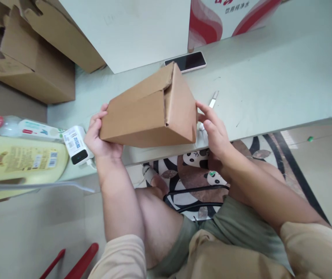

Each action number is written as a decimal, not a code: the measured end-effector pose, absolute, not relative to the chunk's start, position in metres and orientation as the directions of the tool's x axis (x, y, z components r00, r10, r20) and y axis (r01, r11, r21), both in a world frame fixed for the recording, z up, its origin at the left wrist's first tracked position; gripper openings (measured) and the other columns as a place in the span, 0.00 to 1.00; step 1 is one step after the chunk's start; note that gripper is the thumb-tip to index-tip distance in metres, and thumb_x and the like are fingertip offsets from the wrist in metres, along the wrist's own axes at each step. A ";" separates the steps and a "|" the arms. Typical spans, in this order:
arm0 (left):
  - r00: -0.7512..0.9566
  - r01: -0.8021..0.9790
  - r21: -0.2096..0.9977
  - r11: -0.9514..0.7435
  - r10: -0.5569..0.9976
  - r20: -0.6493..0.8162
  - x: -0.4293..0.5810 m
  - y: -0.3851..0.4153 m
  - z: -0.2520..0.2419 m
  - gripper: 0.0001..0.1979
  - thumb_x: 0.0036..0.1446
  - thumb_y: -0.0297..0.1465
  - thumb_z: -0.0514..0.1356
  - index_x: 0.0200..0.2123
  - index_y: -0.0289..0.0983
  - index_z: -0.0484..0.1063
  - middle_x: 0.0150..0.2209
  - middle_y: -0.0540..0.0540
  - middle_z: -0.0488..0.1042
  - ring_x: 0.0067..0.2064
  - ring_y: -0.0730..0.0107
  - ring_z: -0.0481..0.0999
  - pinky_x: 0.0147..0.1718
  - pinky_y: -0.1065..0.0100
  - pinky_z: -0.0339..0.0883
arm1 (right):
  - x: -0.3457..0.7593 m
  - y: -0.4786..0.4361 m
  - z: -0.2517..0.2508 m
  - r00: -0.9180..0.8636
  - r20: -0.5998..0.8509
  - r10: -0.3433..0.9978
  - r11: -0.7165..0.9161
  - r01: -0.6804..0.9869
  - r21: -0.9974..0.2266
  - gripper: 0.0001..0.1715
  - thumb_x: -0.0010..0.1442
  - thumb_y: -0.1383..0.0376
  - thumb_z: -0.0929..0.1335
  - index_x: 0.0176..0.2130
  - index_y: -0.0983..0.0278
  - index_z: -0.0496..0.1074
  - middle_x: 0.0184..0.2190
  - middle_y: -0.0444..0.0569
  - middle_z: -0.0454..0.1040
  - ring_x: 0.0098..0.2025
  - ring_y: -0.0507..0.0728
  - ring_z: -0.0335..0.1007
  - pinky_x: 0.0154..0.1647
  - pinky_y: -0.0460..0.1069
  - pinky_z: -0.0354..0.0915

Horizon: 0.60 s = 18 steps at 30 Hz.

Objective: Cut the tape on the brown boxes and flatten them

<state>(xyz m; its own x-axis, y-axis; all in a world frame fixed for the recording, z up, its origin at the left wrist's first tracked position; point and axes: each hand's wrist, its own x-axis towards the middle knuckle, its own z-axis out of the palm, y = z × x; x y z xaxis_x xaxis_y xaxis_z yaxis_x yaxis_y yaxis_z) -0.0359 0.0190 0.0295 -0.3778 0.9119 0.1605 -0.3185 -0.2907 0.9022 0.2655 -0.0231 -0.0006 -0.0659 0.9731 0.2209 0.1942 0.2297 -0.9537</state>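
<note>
At the frame's centre I hold one brown box (142, 116), flaps folded over, contents hidden: my left hand (102, 141) wraps its left end, while the loosely spread fingers of my right hand (216, 133) touch its right end. One yellow bottle (23, 159) is at the left edge, one phone (187, 62) above the box, one cutter (213, 101) farther right.

The person's left forearm (118, 193) extends nearly straight forward, its left hand (100, 139) cupped inward with digits curled. The right forearm (266, 184) slants in from the right; the right hand (214, 130) is loosely bent, index finger reaching leftward.
</note>
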 end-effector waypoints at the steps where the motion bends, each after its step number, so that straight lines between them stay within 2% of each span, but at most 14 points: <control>1: -0.359 -0.326 0.906 -0.272 0.922 0.147 -0.034 0.018 0.030 0.07 0.49 0.37 0.69 0.29 0.42 0.78 0.47 0.50 0.82 0.57 0.57 0.75 0.63 0.55 0.65 | 0.265 -0.023 -0.003 -0.072 0.232 0.970 0.242 0.182 -0.953 0.44 0.64 0.34 0.58 0.69 0.53 0.58 0.73 0.51 0.58 0.74 0.65 0.54 0.73 0.64 0.58; 4: -0.281 -0.355 0.918 -0.176 0.957 0.075 -0.024 0.015 0.030 0.09 0.51 0.38 0.71 0.34 0.43 0.79 0.50 0.52 0.81 0.53 0.64 0.77 0.50 0.64 0.73 | 0.261 -0.020 -0.011 -0.014 0.325 0.945 0.321 0.210 -0.924 0.53 0.60 0.29 0.55 0.74 0.47 0.42 0.78 0.43 0.43 0.79 0.64 0.39 0.76 0.66 0.52; 6: -0.300 -0.366 0.924 -0.113 0.954 -0.002 -0.015 0.014 0.029 0.08 0.54 0.38 0.70 0.35 0.43 0.78 0.47 0.52 0.82 0.46 0.68 0.79 0.37 0.70 0.73 | 0.257 -0.019 -0.015 0.002 0.357 0.934 0.346 0.237 -0.908 0.57 0.57 0.26 0.51 0.74 0.46 0.32 0.78 0.42 0.39 0.79 0.65 0.38 0.76 0.69 0.51; 8: -0.311 -0.346 0.938 -0.020 0.946 -0.094 -0.007 0.014 0.025 0.06 0.54 0.36 0.70 0.35 0.43 0.78 0.40 0.51 0.83 0.36 0.72 0.79 0.26 0.74 0.68 | 0.255 -0.019 -0.018 -0.028 0.382 0.924 0.379 0.221 -0.899 0.55 0.58 0.27 0.47 0.74 0.45 0.29 0.78 0.41 0.38 0.79 0.65 0.37 0.76 0.69 0.50; 10: -0.283 -0.312 0.947 0.077 0.944 -0.170 0.002 0.015 0.021 0.05 0.54 0.32 0.69 0.34 0.42 0.77 0.33 0.51 0.81 0.29 0.74 0.77 0.20 0.76 0.63 | 0.254 -0.021 -0.017 -0.089 0.403 0.911 0.413 0.197 -0.889 0.51 0.60 0.29 0.46 0.74 0.44 0.34 0.78 0.38 0.40 0.79 0.63 0.36 0.78 0.67 0.48; 12: -0.257 -0.289 0.947 0.136 0.942 -0.214 0.010 0.014 0.017 0.05 0.52 0.30 0.70 0.32 0.40 0.76 0.28 0.52 0.79 0.27 0.75 0.75 0.19 0.77 0.63 | 0.255 -0.024 -0.014 -0.137 0.394 0.909 0.415 0.206 -0.886 0.49 0.62 0.30 0.50 0.73 0.44 0.40 0.78 0.37 0.41 0.80 0.61 0.34 0.79 0.65 0.45; 14: -0.256 -0.271 0.948 0.168 0.937 -0.239 0.017 0.014 0.014 0.07 0.51 0.30 0.70 0.30 0.38 0.75 0.28 0.51 0.79 0.28 0.73 0.77 0.22 0.77 0.67 | 0.256 -0.026 -0.008 -0.147 0.373 0.916 0.398 0.233 -0.887 0.50 0.62 0.31 0.54 0.74 0.46 0.42 0.78 0.39 0.41 0.80 0.62 0.33 0.80 0.64 0.44; 16: -0.243 -0.228 0.949 0.220 0.931 -0.274 0.019 0.014 0.013 0.08 0.54 0.36 0.69 0.32 0.38 0.76 0.31 0.49 0.81 0.35 0.67 0.82 0.29 0.73 0.75 | 0.258 -0.027 -0.003 -0.148 0.371 0.917 0.396 0.226 -0.890 0.50 0.63 0.33 0.56 0.74 0.49 0.41 0.78 0.41 0.40 0.80 0.63 0.33 0.79 0.64 0.44; 18: -0.194 -0.170 0.951 0.259 0.937 -0.289 0.017 0.013 0.013 0.17 0.59 0.47 0.63 0.38 0.39 0.78 0.37 0.47 0.83 0.47 0.58 0.83 0.40 0.65 0.80 | 0.259 -0.026 0.000 -0.144 0.361 0.921 0.384 0.203 -0.901 0.49 0.65 0.37 0.58 0.75 0.49 0.38 0.79 0.41 0.38 0.79 0.64 0.38 0.78 0.65 0.47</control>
<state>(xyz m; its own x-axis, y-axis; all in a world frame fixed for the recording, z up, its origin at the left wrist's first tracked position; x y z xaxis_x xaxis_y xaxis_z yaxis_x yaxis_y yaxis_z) 0.0174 0.0129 0.0133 -0.1941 0.9373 -0.2895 -0.1699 0.2585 0.9509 0.2585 -0.0264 -0.0001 -0.1444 0.9215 0.3606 0.2033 0.3843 -0.9006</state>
